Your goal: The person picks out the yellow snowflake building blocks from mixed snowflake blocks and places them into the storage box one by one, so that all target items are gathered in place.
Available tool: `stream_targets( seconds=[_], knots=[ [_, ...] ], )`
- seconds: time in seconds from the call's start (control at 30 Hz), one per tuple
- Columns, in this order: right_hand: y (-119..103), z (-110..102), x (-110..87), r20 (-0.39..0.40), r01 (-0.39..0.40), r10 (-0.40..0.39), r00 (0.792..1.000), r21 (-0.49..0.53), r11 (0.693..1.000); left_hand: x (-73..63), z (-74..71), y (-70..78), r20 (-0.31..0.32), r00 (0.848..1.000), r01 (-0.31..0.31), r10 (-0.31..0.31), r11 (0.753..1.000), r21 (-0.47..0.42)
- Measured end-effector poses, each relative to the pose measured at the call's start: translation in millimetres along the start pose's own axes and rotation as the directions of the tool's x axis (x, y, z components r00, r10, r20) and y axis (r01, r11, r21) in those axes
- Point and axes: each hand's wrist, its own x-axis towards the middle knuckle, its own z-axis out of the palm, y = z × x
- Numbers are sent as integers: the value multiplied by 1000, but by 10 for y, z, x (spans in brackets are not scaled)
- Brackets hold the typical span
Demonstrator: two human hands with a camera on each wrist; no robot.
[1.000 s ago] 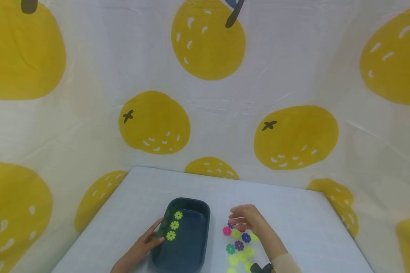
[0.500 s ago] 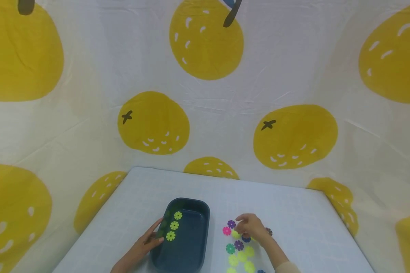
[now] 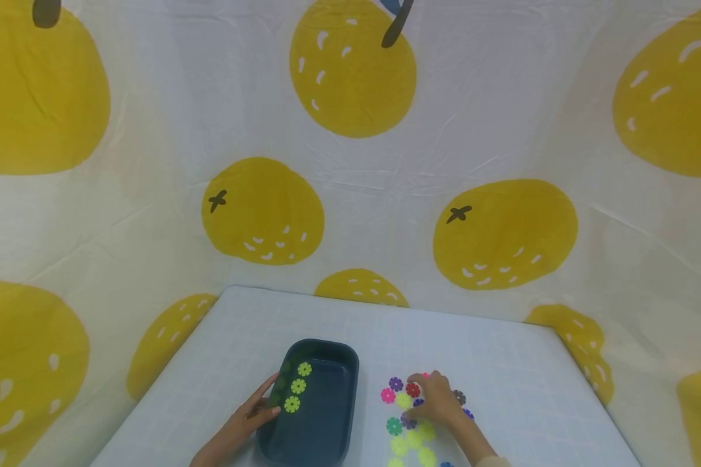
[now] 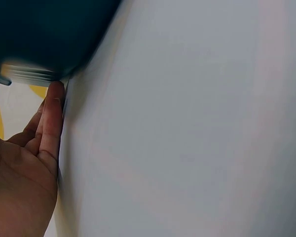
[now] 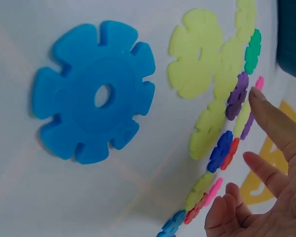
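My left hand (image 3: 248, 416) grips the left side of a dark blue-green tray (image 3: 355, 402), thumb over the rim and fingers along the outer wall. Inside the tray, three yellow-green notched flower discs (image 3: 298, 386) lie in a row along its left side. To the right of the tray my right hand (image 3: 439, 401) hovers over a loose group of discs, fingers spread and nothing gripped. Its thumb tip is right by a purple disc (image 5: 237, 96). A red disc (image 3: 413, 390) shows between thumb and forefinger. The hand covers part of the group in the head view.
A green disc (image 3: 394, 426), a pink disc (image 3: 388, 395) and several yellow-green discs (image 3: 414, 439) lie flat between tray and right forearm. A blue disc (image 5: 96, 94) lies closer to the right wrist. A fruit-print cloth (image 3: 380, 240) hangs behind the white table (image 3: 491, 350).
My right hand has moved a little toward me and to the right over the discs, and its fingers have spread, uncovering the red disc. The left hand and tray stay put.
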Motion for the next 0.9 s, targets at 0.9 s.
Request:
stream_targets(
  seconds=[0.9],
  knots=[
    [34, 155, 100, 4, -24, 24, 1000, 105, 994, -12, 10, 18, 13, 1000, -19, 19, 1000, -17]
  ],
)
